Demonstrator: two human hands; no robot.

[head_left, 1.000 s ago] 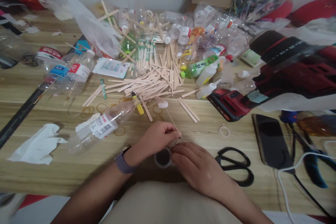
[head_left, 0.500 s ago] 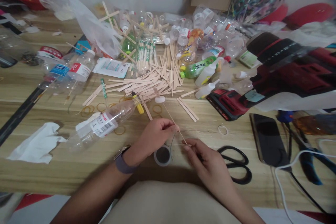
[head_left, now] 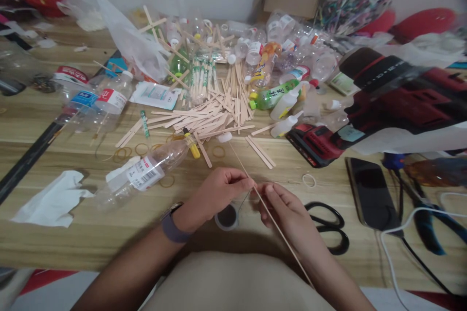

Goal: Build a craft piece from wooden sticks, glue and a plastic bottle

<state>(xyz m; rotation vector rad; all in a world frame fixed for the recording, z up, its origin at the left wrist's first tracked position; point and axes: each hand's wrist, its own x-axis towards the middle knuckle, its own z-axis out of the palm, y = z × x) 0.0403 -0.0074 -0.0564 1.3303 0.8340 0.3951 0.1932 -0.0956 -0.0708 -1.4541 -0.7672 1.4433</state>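
Observation:
A thin wooden stick (head_left: 280,231) runs slantwise from a white bottle cap (head_left: 225,137) at its far end, across the front of my right hand, towards my body. My left hand (head_left: 222,189) is closed in a pinch on the stick. Close against its fingertips, the fingers of my right hand (head_left: 282,201) are curled and pressed together; what they pinch is hidden. A thin dark thread (head_left: 243,200) rises from a small round spool (head_left: 226,216) beside my left hand towards both sets of fingertips.
Flat wooden sticks (head_left: 207,116) lie heaped ahead, with plastic bottles behind them. An empty bottle (head_left: 146,172) and screwdriver (head_left: 192,144) are left of centre. Black-handled scissors (head_left: 330,228), a phone (head_left: 374,194), pliers (head_left: 426,223) and a red power drill (head_left: 397,102) lie right.
My right hand has moved up to my left fingertips. The stick's near part, earlier ending at my right fingers, now shows stretching past that hand towards me. The cap shifted slightly right.

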